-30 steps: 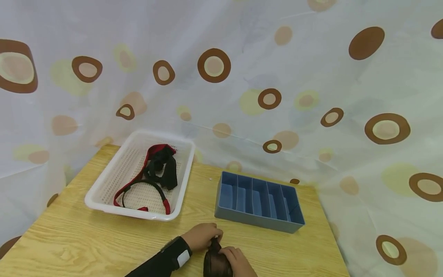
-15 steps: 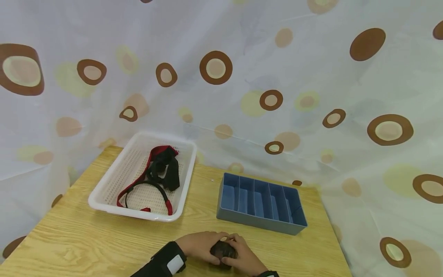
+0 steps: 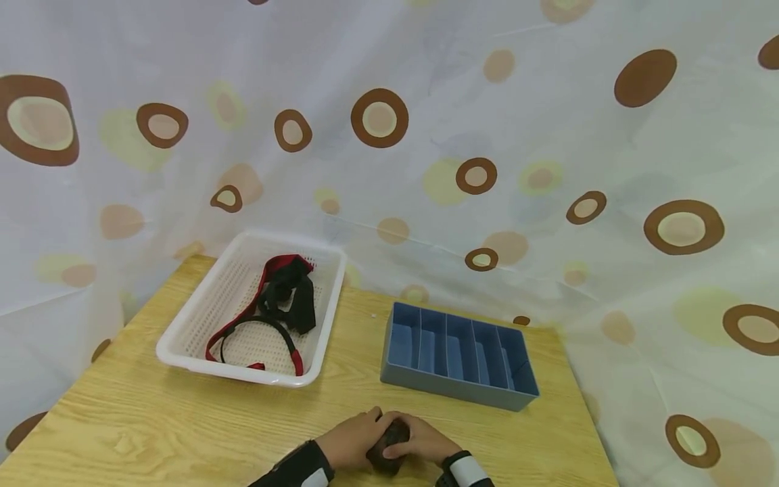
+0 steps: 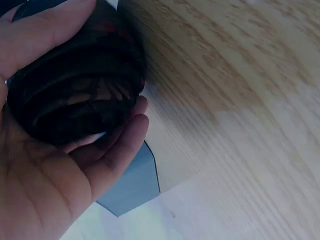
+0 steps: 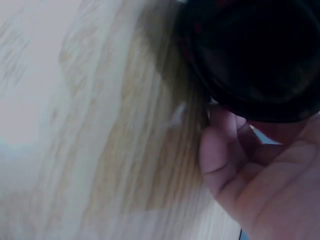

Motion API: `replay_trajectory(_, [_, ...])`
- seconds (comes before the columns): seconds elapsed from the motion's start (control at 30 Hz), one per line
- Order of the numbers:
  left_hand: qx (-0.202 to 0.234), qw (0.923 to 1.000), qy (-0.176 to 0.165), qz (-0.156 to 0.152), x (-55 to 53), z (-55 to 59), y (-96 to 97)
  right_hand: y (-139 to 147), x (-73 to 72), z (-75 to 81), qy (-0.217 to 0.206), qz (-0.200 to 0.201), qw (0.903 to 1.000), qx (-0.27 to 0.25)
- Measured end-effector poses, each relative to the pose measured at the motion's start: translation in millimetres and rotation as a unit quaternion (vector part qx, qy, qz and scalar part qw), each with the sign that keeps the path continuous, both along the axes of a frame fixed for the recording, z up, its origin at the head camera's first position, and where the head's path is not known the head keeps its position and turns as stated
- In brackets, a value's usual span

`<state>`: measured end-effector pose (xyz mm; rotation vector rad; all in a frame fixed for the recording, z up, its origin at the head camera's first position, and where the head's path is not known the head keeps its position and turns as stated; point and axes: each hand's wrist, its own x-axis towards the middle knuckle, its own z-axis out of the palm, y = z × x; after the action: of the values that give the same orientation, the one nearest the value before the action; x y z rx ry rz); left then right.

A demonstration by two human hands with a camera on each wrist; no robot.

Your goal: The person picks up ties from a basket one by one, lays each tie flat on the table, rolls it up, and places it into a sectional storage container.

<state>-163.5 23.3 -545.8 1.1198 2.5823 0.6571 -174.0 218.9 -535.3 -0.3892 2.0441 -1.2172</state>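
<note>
A dark, compact bundle of rolled black fabric (image 3: 386,448) sits low in the middle of the head view, between my two hands. Folded layers, a sheer pattern and small reddish specks show on the fabric bundle (image 4: 80,85) in the left wrist view. My left hand (image 3: 353,438) grips it from the left, thumb over one side and fingers curled under the other. From the right, my right hand (image 3: 426,441) holds it with the thumb across its front. In the right wrist view the bundle (image 5: 250,60) looks smooth and rounded, with the fingers curled beneath.
A white perforated basket (image 3: 176,348) at the back left holds black and red straps (image 3: 292,291) and a black-red band (image 3: 276,326). Behind the hands to the right stands a blue-grey box (image 3: 450,389) with several narrow compartments. A patterned curtain (image 3: 377,196) borders the wooden table (image 3: 122,406).
A second ago the fabric was longer, with my left hand pinching a narrow end. It is now a compact bundle, turned slightly since half a second ago, with both hands around it.
</note>
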Motion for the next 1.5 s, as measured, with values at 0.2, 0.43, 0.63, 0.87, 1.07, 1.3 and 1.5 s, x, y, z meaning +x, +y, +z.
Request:
replay_trajectory(0.2, [-0.013,0.9987,0.046,-0.02,2.7,0.6,-2.9,-4.5,-2.0,3.3,-0.025,0.022,0.9994,-0.005])
replay_trajectory(0.43, [0.041,0.9976,0.053,-0.021,3.3,0.7,-11.6,-9.8,1.6,10.7,0.024,-0.015,0.9996,0.009])
replay_trajectory(0.63, [0.13,0.9902,0.027,0.042,-0.2,11.1,-18.4,-16.9,6.5,29.7,0.061,-0.125,0.9902,-0.007])
replay_trajectory(0.87, [0.239,0.9593,0.064,0.135,-2.5,26.9,-18.7,-32.9,10.2,41.8,0.002,-0.262,0.9498,-0.171])
replay_trajectory(1.07, [0.272,0.938,0.136,0.166,-8.5,27.2,-16.7,-47.4,15.1,37.9,-0.035,-0.258,0.9429,-0.208])
replay_trajectory(1.3, [0.277,0.9372,0.142,0.157,-13.6,32.2,-25.2,-43.1,13.6,42.5,-0.081,-0.183,0.9477,-0.249])
replay_trajectory(1.5, [0.281,0.9455,0.1,0.131,-12.7,30.9,-26.8,-41.0,15.0,39.5,-0.121,-0.182,0.9371,-0.272])
